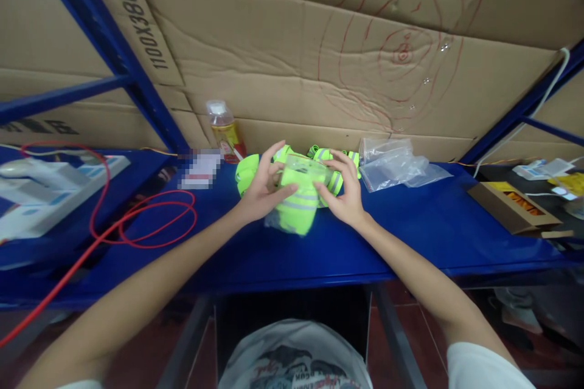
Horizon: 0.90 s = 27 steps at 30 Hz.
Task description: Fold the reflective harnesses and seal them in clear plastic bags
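Note:
Between my hands is a clear plastic bag (pixel 297 205) with a folded neon-yellow reflective strap inside, grey stripes across it. My left hand (pixel 263 189) grips the bag's upper left side, thumb in front and fingers behind. On the other side, my right hand (pixel 343 187) pinches the upper right edge between thumb and fingers. The bag hangs tilted just above the blue table; its lower end is slightly blurred. Behind it lie several rolled neon-yellow reflective straps (pixel 247 172), partly hidden by my hands and the bag.
Clear plastic bags (pixel 393 164) lie to the right of the straps. At the back left stands a bottle (pixel 224 129) beside a blurred card (pixel 201 169). A red cable (pixel 194 219) loops across the left of the blue table (pixel 365 255). An open cardboard box (pixel 511 208) sits at the right.

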Each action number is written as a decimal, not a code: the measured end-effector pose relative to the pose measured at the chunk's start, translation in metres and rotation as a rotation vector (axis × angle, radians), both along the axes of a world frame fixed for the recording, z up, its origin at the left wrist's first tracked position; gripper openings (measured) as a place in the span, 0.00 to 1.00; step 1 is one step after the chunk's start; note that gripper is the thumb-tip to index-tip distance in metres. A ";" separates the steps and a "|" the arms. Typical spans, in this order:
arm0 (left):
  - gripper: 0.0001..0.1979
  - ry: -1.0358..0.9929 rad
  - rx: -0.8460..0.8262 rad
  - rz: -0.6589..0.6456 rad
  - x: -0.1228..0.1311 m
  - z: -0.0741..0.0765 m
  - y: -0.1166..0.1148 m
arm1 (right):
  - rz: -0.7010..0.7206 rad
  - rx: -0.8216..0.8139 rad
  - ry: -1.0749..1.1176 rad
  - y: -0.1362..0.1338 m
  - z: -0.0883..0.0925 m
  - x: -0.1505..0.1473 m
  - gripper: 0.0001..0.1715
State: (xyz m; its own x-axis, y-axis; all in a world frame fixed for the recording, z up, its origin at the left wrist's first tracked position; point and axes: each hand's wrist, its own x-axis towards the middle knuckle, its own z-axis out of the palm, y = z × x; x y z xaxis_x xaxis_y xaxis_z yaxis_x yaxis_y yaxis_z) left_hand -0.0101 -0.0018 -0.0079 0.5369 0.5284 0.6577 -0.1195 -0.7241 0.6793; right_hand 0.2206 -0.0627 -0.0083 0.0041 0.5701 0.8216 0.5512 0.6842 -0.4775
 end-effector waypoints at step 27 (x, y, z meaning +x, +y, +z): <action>0.18 0.050 -0.340 -0.017 -0.004 -0.014 0.012 | 0.278 -0.353 0.096 0.013 -0.008 0.009 0.18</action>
